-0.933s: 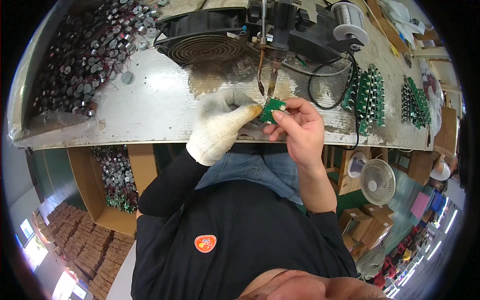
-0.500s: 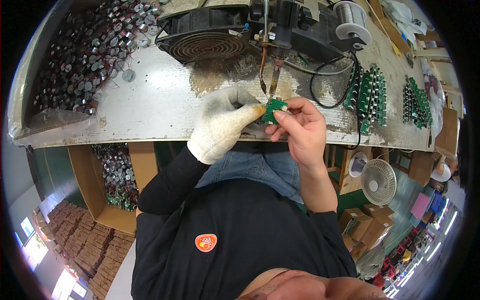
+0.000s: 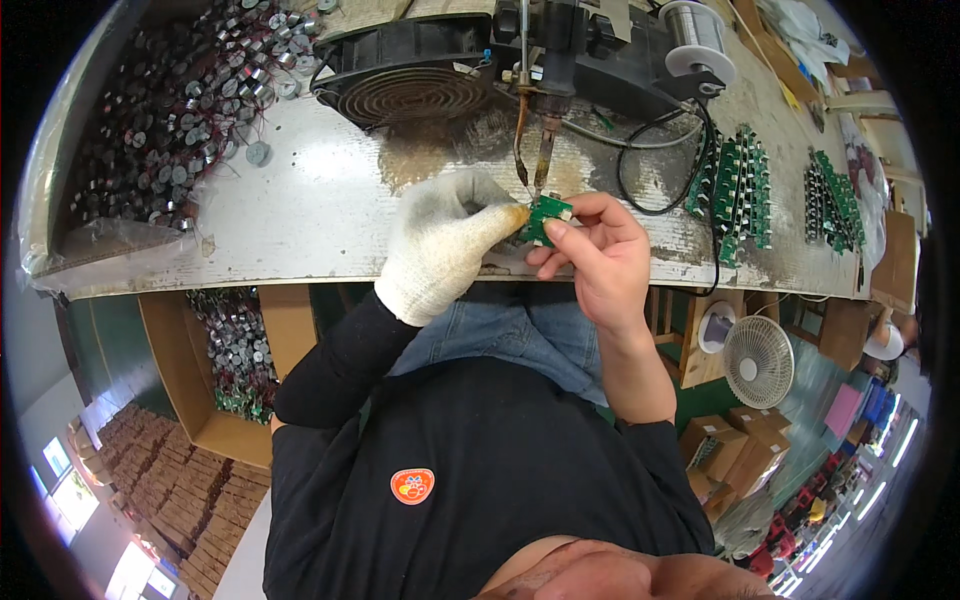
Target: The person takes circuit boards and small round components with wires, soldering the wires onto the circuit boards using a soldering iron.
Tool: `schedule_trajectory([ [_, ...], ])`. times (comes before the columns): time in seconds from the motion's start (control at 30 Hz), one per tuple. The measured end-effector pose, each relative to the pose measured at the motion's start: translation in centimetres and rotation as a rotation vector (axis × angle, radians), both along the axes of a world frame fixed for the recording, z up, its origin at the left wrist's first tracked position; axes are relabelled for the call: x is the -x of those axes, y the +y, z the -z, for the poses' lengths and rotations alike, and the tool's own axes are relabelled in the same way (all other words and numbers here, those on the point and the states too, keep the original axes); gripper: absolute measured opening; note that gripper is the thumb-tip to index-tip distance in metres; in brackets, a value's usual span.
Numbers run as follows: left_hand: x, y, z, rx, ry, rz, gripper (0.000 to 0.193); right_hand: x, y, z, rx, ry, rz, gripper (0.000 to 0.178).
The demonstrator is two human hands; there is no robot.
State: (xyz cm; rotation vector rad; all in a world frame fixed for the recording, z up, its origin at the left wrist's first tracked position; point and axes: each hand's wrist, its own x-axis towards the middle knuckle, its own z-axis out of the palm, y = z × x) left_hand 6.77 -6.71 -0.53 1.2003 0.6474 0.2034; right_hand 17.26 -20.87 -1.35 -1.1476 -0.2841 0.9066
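A small green circuit board (image 3: pixel 547 218) is held up just beneath the soldering iron tip (image 3: pixel 543 170). My right hand (image 3: pixel 608 250), bare, pinches the board's right side between thumb and fingers. In a white knitted glove, my left hand (image 3: pixel 445 235) is closed, its stained thumb pressed at the board's left edge. Whether the glove also hides a wire or another part, I cannot tell. A thin solder feed tube (image 3: pixel 522 145) comes down beside the iron, its end close to the board's top edge.
Behind the iron stand a black fan (image 3: pixel 410 95) and a solder wire spool (image 3: pixel 694 38). Small motors (image 3: pixel 190 120) with red wires heap at the left. Rows of circuit boards (image 3: pixel 742 190) lie at the right, past a looped black cable (image 3: pixel 628 185). A cardboard box (image 3: pixel 225 435) sits below the table's edge.
The hands and the board stay nearly in place under the iron. The whole view has shifted very slightly; nothing was let go or newly grasped.
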Motion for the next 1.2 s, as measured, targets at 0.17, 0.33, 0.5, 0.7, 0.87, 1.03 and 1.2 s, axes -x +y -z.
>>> schedule_trajectory([
  [0.17,0.3,0.1,0.6,0.006,0.013,-0.013,0.018,0.3,0.2,0.6,-0.009,-0.001,-0.002,0.013],
  [0.33,1.1,1.3,-0.3,-0.444,0.032,0.153,0.025,0.1,0.2,0.9,-0.007,-0.006,0.024,0.016],
  [0.5,2.7,4.6,0.1,-0.834,-0.112,-0.069,0.032,-1.3,-0.2,1.3,0.014,-0.071,0.098,0.015],
  [0.7,6.7,12.2,1.3,-1.199,0.323,-0.606,0.027,-0.7,-0.1,1.5,-0.006,-0.116,0.103,0.013],
  [0.87,7.2,15.5,1.1,-1.255,0.67,-0.557,0.031,-0.6,0.1,1.5,-0.03,-0.114,0.113,0.014],
  [1.03,7.3,13.6,1.1,-0.956,0.342,-0.655,0.021,-0.6,0.0,1.6,-0.034,-0.107,0.117,0.014],
  [1.2,6.3,10.1,-1.4,-0.718,0.086,-0.663,0.021,-1.0,-0.3,1.8,-0.077,-0.091,0.082,0.02],
])
